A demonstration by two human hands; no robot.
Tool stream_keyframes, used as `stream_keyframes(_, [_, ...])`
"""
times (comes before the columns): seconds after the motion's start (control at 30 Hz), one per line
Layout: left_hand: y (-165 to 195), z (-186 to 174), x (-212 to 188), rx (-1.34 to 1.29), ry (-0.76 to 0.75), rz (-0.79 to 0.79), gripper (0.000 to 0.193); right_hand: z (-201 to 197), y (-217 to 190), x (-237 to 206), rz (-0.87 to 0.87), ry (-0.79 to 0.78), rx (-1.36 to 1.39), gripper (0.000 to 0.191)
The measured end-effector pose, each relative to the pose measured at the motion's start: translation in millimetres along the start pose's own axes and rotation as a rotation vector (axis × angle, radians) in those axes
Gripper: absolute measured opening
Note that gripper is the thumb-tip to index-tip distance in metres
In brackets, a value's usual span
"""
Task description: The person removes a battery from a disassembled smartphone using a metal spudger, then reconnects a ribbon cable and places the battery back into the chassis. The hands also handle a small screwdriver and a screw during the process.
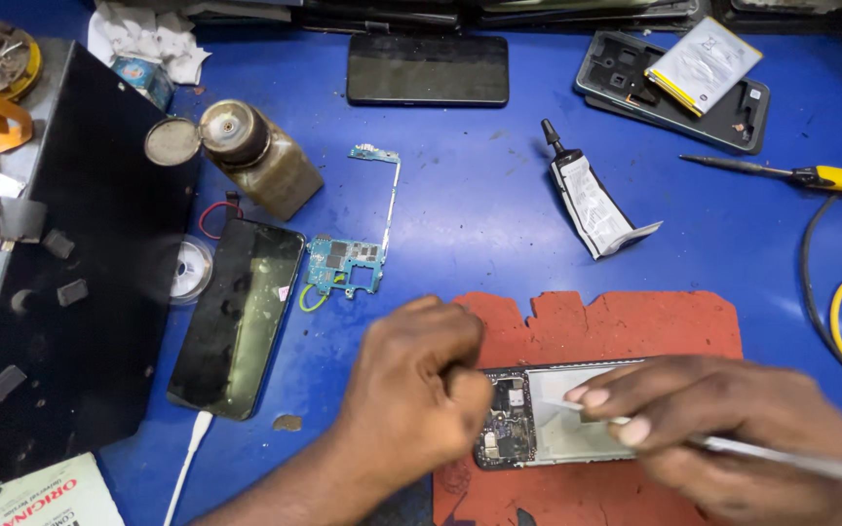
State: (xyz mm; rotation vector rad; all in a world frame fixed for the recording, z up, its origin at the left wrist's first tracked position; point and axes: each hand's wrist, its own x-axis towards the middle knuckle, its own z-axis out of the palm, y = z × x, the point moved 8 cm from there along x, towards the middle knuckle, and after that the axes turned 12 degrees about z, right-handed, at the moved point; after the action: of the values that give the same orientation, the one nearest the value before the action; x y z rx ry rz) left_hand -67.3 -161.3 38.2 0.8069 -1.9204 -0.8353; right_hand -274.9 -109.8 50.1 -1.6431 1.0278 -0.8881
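An opened phone (550,414) lies back-up on a worn red mat (626,326), its small circuit board exposed at the left end. My left hand (411,394) is a closed fist pressed against the phone's left end, steadying it. My right hand (713,429) grips thin metal tweezers (791,458) whose tip reaches over the pale inner plate of the phone. A loose blue circuit board (348,263) lies on the blue table above my left hand.
A dark phone (236,317) with a white cable lies at left beside a black box (80,253). A brown bottle (260,156), a glue tube (592,200), another phone (428,70), an opened phone with battery (679,83) and a yellow-handled tool (821,176) lie further back.
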Motion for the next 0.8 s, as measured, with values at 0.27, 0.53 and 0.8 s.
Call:
stream_keyframes(0.27, [-10, -14, 8, 0.167, -0.013, -0.059, 0.007, -26, 52, 4, 0.289, 0.187, 0.15, 0.022])
stream_keyframes(0.53, [-12, 18, 2, -0.181, -0.162, -0.217, 0.011, -12, 46, 5, 0.253, 0.135, 0.07, 0.023])
stream_keyframes(0.8, [-4, 20, -2, -0.171, -0.145, -0.099, 0.012, 5, 31, 5, 0.176, 0.053, -0.128, 0.018])
